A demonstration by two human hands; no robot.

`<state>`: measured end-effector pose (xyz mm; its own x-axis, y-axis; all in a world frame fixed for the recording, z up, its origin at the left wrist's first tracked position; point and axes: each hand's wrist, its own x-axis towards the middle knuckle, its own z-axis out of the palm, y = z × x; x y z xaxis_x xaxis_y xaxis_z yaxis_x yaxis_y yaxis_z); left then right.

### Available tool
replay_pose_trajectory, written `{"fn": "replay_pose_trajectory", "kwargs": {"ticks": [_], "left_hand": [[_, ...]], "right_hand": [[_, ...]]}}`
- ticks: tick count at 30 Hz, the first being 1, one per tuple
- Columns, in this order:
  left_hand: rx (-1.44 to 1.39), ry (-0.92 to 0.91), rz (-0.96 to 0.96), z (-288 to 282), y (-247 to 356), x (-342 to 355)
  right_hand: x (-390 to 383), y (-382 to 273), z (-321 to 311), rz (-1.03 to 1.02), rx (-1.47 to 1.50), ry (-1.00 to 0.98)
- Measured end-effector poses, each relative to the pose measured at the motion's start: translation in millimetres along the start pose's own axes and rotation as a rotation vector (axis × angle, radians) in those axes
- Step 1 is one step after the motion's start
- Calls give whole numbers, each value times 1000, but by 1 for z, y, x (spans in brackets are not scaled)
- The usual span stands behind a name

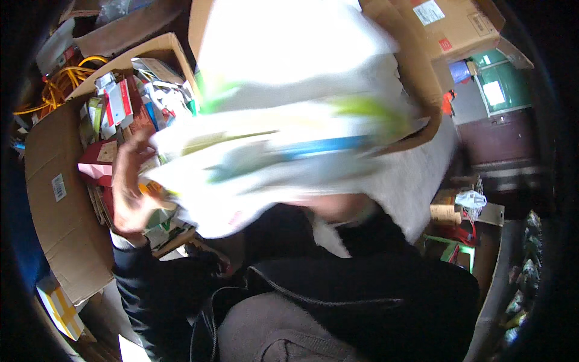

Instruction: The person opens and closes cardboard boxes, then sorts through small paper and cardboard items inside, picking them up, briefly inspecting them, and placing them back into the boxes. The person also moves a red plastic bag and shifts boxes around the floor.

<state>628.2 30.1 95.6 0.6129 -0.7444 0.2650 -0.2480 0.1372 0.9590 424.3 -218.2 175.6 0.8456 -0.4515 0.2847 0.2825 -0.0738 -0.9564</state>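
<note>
A loose bundle of white printed packaging (289, 157) with green and blue patches spans the space in front of me, smeared by motion; whether it is paper or plastic I cannot tell. My left hand (129, 193) is curved around its left end, fingers above and thumb below, beside a small orange patch. Under its lower right side is my right hand (338, 208), its fingers hidden by the bundle. Behind it, an overexposed white expanse (289, 48) lies at the open cardboard box (416, 78).
At left, a cardboard box (66, 199) is crammed with flattened cartons and papers (120, 105). A yellow cord (63, 81) lies behind it. On the right are a green-topped surface (503, 81), a small brown box (445, 211) and a red and green item (455, 250). A yellow-and-white carton (60, 308) stands lower left.
</note>
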Motion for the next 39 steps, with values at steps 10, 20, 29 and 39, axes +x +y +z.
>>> {"fn": "replay_pose_trajectory", "kwargs": {"ticks": [10,20,29,39], "left_hand": [[630,101,326,85,31,7],[895,209,354,221,31,20],[889,140,287,216,24,24],[912,120,121,218,7,29]], "right_hand": [[98,-162,-159,518,-1515,-1128],[118,-35,-165,751,-1309,-1310],[127,-71,-176,1003,-1402,-1265],[81,-36,-341,618,-1827,-1748]]}}
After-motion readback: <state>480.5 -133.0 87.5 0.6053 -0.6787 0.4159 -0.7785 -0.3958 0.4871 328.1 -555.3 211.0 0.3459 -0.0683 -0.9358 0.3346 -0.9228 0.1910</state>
